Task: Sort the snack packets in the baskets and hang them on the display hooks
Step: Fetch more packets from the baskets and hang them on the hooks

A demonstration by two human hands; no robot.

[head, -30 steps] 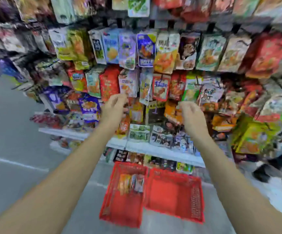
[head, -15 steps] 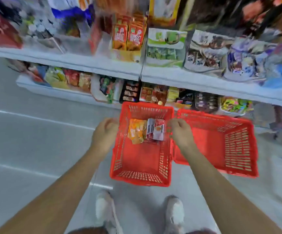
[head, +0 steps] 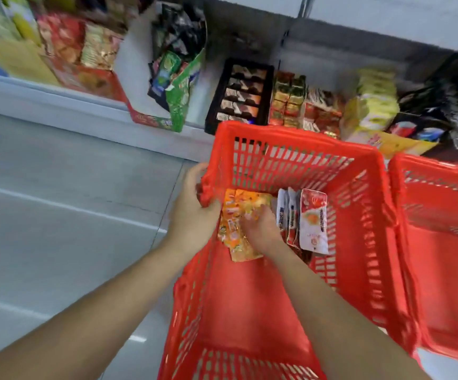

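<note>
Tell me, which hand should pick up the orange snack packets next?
Probably the right hand: it is down inside the nearer red basket, fingers touching the orange packets. The left hand is outside, gripping that basket's rim.

Orange packets [head: 237, 202] beside white-red packets [head: 313, 223] in red basket [head: 291, 135].
</note>
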